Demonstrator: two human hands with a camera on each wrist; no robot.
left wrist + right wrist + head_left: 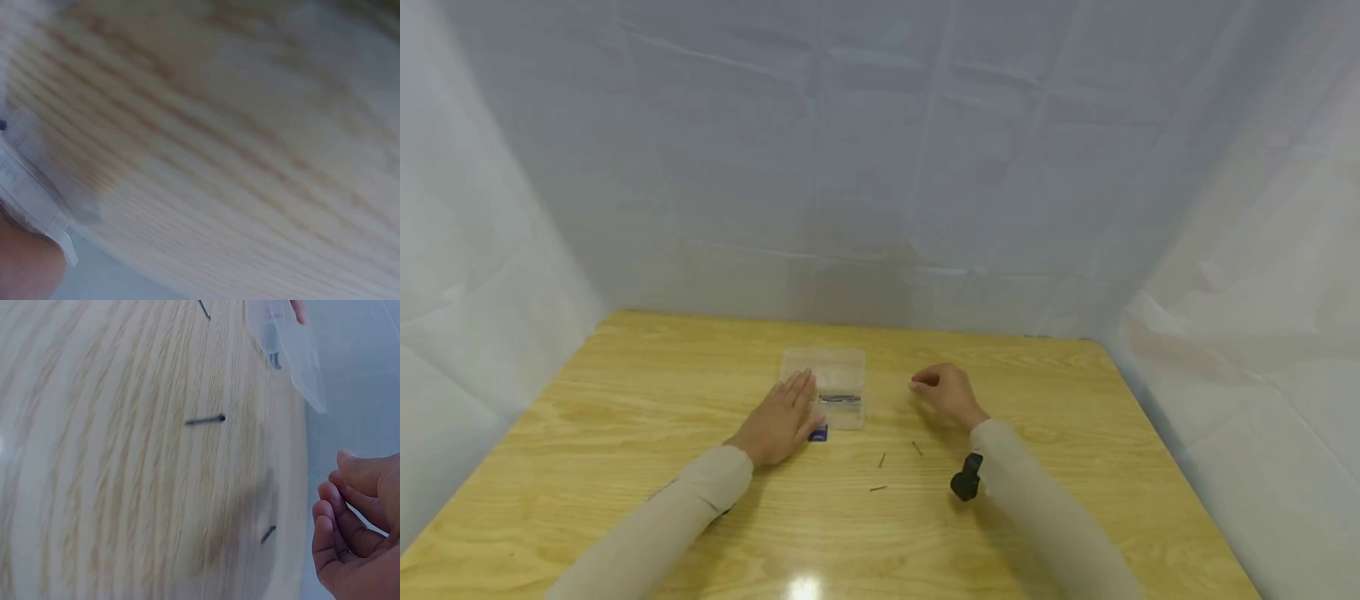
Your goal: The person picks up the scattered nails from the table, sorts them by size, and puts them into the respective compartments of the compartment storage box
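A clear plastic box (pixel 829 385) is lying flat on the counter (pixel 625 433), its long axis running away from the person. The left hand (pixel 781 421) is resting on the box's near left edge, fingers straight and flat. The right hand (pixel 946 392) is hovering well apart to the right, fingers loosely curled, holding nothing. Three small nails (pixel 882 459) are lying between the hands, nearer the person.
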